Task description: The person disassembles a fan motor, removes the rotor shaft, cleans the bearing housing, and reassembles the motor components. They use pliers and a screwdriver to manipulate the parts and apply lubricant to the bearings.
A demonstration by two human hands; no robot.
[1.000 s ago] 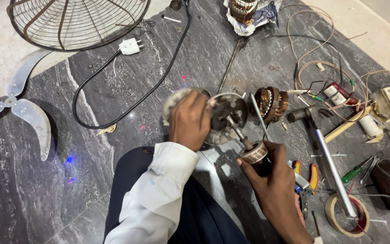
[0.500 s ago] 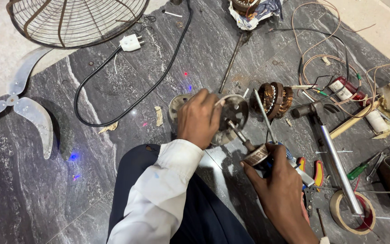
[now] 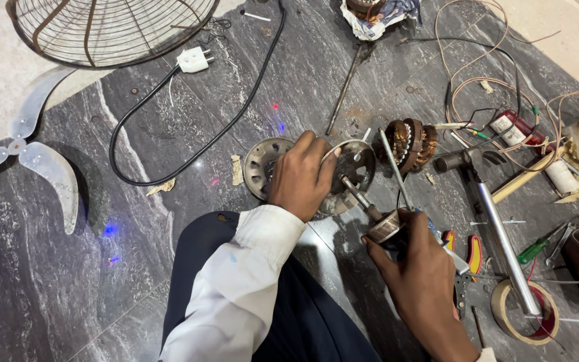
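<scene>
Dark stone floor (image 3: pixel 102 288), motor cover (image 3: pixel 353 167) under left hand (image 3: pixel 299 175), rotor (image 3: pixel 384 226) in right hand (image 3: pixel 423 281)

left hand (image 3: pixel 301 175) fingers curled, right hand (image 3: pixel 418 268) grip closed

We could not see the middle of the round metal motor cover (image 3: pixel 351 175), hidden under the left hand (image 3: pixel 301 175). The right hand (image 3: pixel 417 268) covered much of the rotor (image 3: pixel 384 226). The wire fan guard (image 3: pixel 112 30) and the tape roll (image 3: pixel 523 312) ran partly out of frame.
</scene>
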